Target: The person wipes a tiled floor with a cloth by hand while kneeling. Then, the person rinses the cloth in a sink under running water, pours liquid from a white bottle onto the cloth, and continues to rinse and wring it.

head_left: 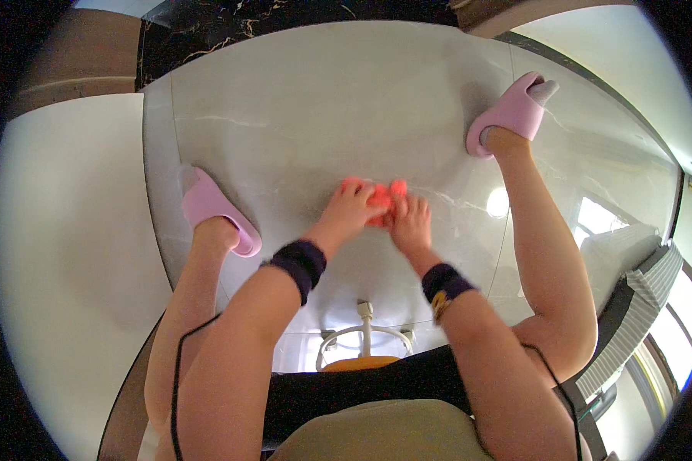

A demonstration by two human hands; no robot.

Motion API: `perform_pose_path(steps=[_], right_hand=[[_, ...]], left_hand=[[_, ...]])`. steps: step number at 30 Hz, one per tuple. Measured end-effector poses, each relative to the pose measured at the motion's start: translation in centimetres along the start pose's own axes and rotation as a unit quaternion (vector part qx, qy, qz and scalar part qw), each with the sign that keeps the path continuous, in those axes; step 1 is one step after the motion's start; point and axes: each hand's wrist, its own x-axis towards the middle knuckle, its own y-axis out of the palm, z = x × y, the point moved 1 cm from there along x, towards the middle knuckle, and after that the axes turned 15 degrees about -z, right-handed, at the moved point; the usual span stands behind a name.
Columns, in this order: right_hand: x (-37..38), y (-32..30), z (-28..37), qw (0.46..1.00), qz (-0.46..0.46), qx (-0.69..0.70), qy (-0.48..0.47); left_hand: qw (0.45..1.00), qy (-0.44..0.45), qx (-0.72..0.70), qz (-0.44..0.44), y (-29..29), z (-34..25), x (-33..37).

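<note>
Both forearms are extended toward frame centre, where the left hand (pixel 351 206) and right hand (pixel 412 223) are closed together on a small red-orange object (pixel 382 201), equally near.

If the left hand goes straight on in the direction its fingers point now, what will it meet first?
The left hand points up and to the right, and its fingers already touch the small orange-red object that both hands hold. Past it there is only bare glossy floor. How far away the floor lies is hard to judge.
</note>
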Motion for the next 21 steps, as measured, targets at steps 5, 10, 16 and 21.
perform_pose_path(steps=[5,10,16,21], right_hand=[[-9.3,-0.9,4.4,0.995,0.063,0.070,0.034],[-5.4,-0.7,5.4,0.976,0.171,0.130,-0.024],[10.2,-0.1,1.4,0.980,0.095,0.166,0.055],[15.5,-2.6,-0.7,0.991,0.010,-0.004,-0.130]], left_hand=[[0.997,-0.023,-0.031,0.067,0.4,-4.2,-9.3],[0.992,-0.089,-0.017,0.085,-1.1,-2.7,-10.6],[0.976,-0.168,-0.123,-0.059,-2.7,5.0,3.2],[0.988,-0.147,-0.026,-0.045,-3.7,6.6,9.0]])
